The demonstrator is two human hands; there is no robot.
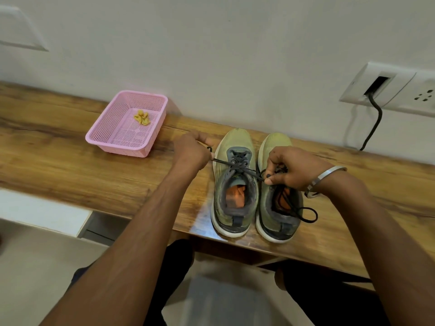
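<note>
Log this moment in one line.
left hand: grips lace end | right hand: pinches other end | lace: taut across left shoe | right shoe: untied

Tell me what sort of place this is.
Probably a room in a home or office: a long wooden desk stands against a plain wall, a socket plate has a black cable coming out, and a pink basket sits on the desk.

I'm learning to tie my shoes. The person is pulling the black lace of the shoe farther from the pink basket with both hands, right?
Not quite. The head view shows the left hand and right hand pulling the black lace of the green shoe nearer the pink basket, not of the farther shoe.
</note>
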